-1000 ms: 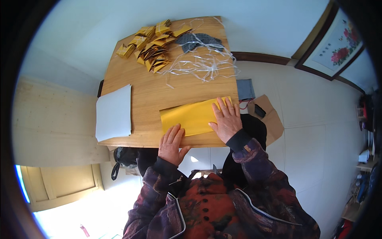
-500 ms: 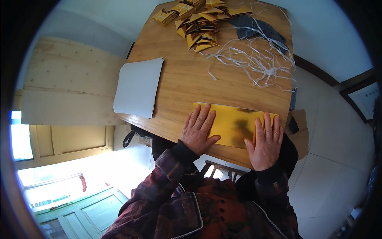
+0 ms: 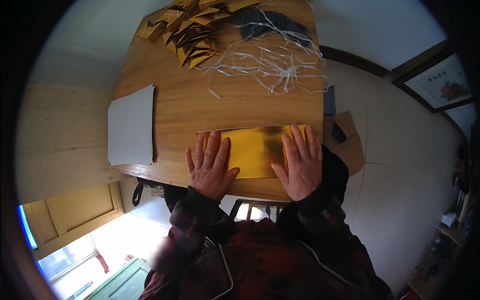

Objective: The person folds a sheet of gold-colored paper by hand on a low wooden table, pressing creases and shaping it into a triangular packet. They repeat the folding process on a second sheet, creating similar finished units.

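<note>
A long strip of shiny gold foil paper point(image 3: 250, 150) lies flat along the near edge of the wooden table, apparently folded, with a pale line showing at its far edge. My left hand point(image 3: 208, 167) rests palm down on its left end, fingers spread and thumb pointing inward. On the right end lies my right hand point(image 3: 300, 167), also flat with the fingers apart. Between the two hands the gold surface is bare and reflects a dark blur.
A stack of pale grey-white sheets point(image 3: 131, 125) lies at the table's left. Farther back are folded gold paper pieces point(image 3: 192, 37), a dark grey cloth point(image 3: 270, 25) and tangled white plastic strings point(image 3: 287, 72). A brown cardboard box point(image 3: 350, 145) stands beyond the right edge.
The view has turned, so the table and everything on it sit farther left in the picture. Both hands remain flat on the gold paper; the left fingers look a bit more spread.
</note>
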Demonstrator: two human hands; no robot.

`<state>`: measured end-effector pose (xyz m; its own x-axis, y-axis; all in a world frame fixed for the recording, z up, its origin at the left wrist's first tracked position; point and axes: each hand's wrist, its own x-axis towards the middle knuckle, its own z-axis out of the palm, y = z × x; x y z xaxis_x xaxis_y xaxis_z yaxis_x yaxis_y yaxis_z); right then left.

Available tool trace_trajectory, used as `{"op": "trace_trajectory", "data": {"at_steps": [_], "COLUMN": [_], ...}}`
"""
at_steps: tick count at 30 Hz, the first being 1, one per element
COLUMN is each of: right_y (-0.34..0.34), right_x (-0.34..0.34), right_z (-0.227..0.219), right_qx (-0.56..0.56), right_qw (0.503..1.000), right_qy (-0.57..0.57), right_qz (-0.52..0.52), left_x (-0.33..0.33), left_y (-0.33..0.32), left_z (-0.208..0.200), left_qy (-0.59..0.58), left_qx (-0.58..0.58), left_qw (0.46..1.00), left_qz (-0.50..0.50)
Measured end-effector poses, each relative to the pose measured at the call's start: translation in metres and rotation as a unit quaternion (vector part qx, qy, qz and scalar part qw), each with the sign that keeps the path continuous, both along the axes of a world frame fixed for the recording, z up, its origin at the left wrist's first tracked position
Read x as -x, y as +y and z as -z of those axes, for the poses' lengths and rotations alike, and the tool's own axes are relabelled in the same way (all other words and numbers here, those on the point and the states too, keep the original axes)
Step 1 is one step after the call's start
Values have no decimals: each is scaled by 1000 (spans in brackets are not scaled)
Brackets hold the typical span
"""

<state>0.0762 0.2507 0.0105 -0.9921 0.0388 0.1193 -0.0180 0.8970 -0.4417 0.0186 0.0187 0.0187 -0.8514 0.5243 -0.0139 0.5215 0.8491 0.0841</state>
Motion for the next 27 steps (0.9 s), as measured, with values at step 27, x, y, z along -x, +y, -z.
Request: {"op": "trace_trajectory", "data": {"at_steps": [27], "right_y": [-2], "right_x": [-78], "right_z": [-5], "right_qx": [-10], "right_qw": [996], "right_qy": [84], "right_qz": [27], "left_x": [-49], "left_y": [16], "left_z": [23], "left_qy": [10], "left_qx": [-94], "left_qw": [977], "left_qz": [189]}}
